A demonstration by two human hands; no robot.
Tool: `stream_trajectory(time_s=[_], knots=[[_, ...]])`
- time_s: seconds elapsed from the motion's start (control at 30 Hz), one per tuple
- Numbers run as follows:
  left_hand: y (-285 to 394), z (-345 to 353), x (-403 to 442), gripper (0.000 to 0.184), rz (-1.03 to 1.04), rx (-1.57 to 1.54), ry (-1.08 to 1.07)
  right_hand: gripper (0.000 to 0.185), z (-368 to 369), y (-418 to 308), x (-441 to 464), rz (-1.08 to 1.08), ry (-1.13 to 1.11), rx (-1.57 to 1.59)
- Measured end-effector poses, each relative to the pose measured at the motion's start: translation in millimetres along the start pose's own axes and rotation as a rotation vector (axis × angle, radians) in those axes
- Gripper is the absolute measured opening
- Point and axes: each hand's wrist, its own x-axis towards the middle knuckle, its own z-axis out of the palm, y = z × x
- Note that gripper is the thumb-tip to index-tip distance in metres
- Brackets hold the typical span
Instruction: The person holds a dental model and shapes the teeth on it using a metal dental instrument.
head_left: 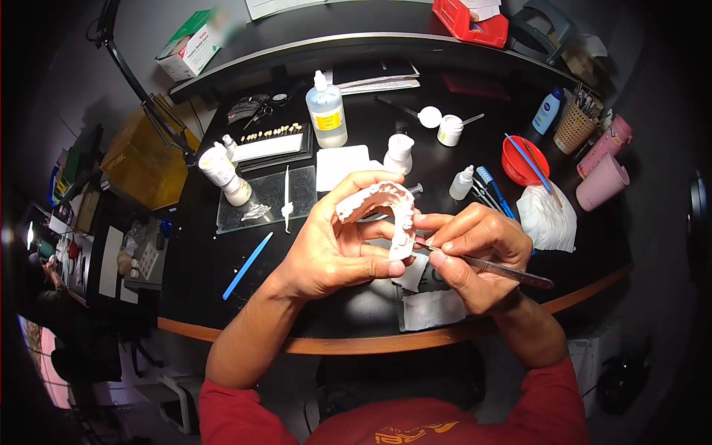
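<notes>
A pale, horseshoe-shaped dental cast (403, 222) with teeth along its ridge is in my left hand (320, 241), fingers behind it and thumb at its lower end. My right hand (480, 248) pinches a slim metal scalpel-like handle (512, 271). The handle slants down to the right; its working tip is by the cast's right side, too small to make out. Beneath my hands, white paper pieces (434, 309) lie on the black table (326, 315). A blue stick-like tool (248, 265) lies left of my left forearm.
A glass slab (256, 185) with a white-smeared spatula (287, 200) lies at left, beside small bottles and a tooth shade set (271, 141). Behind stands a clear bottle (327, 115). At right are a red bowl (523, 159), crumpled white tissue (547, 216) and pink cup (602, 182).
</notes>
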Motion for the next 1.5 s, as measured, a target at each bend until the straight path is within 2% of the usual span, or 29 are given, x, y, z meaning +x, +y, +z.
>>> stream_trajectory(time_s=[0.5,0.8,1.2,1.3,1.4,1.5], knots=[[0,5,0,0.081,0.03,0.092,-0.002,0.015,2,-1,-2,0.016,0.072,0.028],[-3,7,0,0.079,0.057,0.184,0.023,0.016,4,-1,-8,0.097,0.113,-0.01],[-4,8,-1,0.077,0.061,0.209,0.042,0.016,1,4,-6,0.061,0.059,-0.075],[-3,8,-1,0.076,0.057,0.208,0.033,0.016,-4,6,-4,0.041,0.023,-0.039],[-3,8,-1,0.075,0.059,0.226,0.035,0.015,1,3,-4,0.119,0.091,0.064],[-5,8,-1,0.075,0.061,0.251,0.045,0.014,2,4,-5,0.111,0.099,0.023]])
